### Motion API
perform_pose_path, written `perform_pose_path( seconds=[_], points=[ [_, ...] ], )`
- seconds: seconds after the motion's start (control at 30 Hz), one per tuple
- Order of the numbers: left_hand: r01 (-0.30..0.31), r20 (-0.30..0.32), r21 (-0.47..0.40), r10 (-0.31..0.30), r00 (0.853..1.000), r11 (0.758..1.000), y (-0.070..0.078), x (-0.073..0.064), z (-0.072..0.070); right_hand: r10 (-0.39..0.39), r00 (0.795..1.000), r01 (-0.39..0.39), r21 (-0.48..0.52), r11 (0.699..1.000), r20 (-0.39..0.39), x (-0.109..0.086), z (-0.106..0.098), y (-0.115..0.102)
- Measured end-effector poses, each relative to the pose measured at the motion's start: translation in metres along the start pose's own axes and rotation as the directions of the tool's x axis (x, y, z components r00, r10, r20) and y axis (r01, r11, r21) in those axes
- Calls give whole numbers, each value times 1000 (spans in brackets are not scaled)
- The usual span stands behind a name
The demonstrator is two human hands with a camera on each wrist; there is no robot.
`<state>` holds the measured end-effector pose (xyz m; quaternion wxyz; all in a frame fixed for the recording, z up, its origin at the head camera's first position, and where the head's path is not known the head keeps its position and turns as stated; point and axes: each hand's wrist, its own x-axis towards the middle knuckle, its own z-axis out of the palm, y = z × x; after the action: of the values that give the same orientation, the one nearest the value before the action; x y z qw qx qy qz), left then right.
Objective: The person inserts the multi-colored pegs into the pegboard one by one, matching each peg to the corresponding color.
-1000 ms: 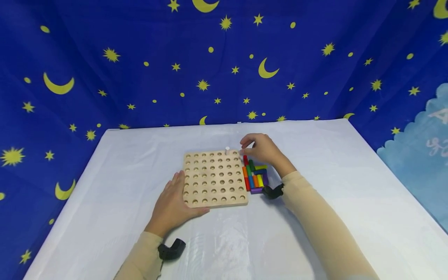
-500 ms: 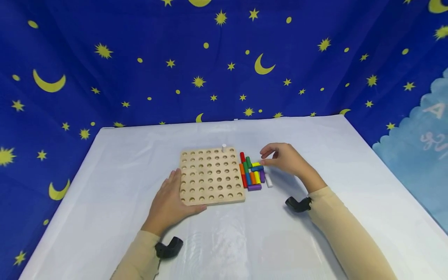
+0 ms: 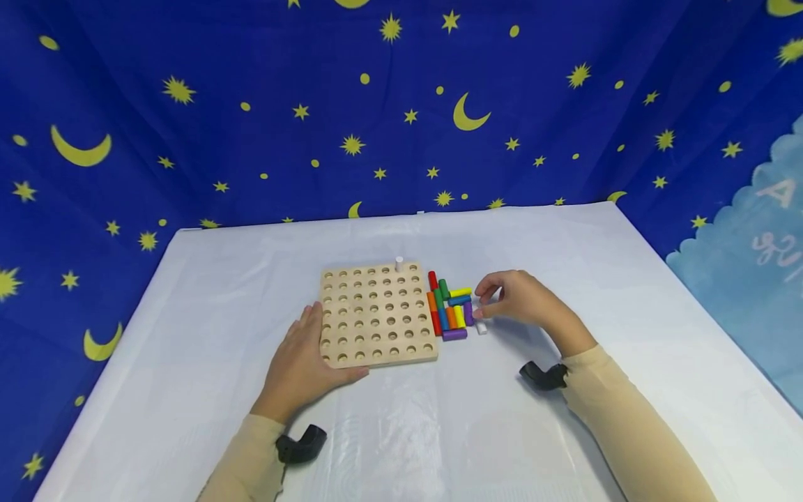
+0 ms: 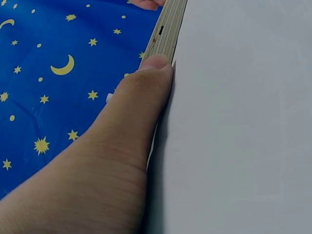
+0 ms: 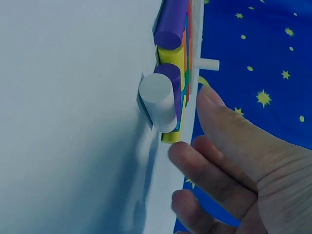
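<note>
A wooden board (image 3: 366, 316) with rows of round holes lies on the white table. My left hand (image 3: 304, 359) rests at its front left corner, fingers along the left side. Its thumb (image 4: 131, 92) lies against the front edge in the left wrist view. One white peg (image 3: 399, 264) stands upright in the board's back row. My right hand (image 3: 523, 300) hovers over the right side of the peg group, thumb and fingers apart and loosely bent, holding nothing. Close by its fingertips lies another white peg (image 5: 158, 102), next to a purple peg (image 3: 468, 314).
Along the board's right side lie several coloured pegs, among them a red peg (image 3: 432, 280), a yellow peg (image 3: 460, 293) and a purple peg (image 3: 454, 335) at the front. A blue curtain (image 3: 251, 139) with stars and moons hangs behind the table (image 3: 401, 432).
My right hand has moved from the board's back right corner rightward and then toward me, over to the lying white peg. The left hand stays at the board, and the head view shifts slightly.
</note>
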<state>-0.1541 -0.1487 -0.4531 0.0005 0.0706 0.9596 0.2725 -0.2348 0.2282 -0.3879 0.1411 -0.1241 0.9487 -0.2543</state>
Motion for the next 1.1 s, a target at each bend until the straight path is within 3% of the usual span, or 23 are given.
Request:
perform_pose_path(
  seconds=[0.17,0.53,0.9,1.1],
  points=[
    [2,3,3,-2,1000,1000,0,0,0,36,998,-35,-36,999,44,-2,3,-2],
    [2,0,12,-2,1000,1000,-1,2,0,6,996,-1,-63,998,89,-2,2,-3],
    [2,0,10,-2,1000,1000,-1,1,1,75,993,-64,-123,990,88,7,-3,1],
    [-4,-4,12,4,1000,1000,-1,1,0,58,995,-48,-109,993,84,14,-8,8]
  ],
)
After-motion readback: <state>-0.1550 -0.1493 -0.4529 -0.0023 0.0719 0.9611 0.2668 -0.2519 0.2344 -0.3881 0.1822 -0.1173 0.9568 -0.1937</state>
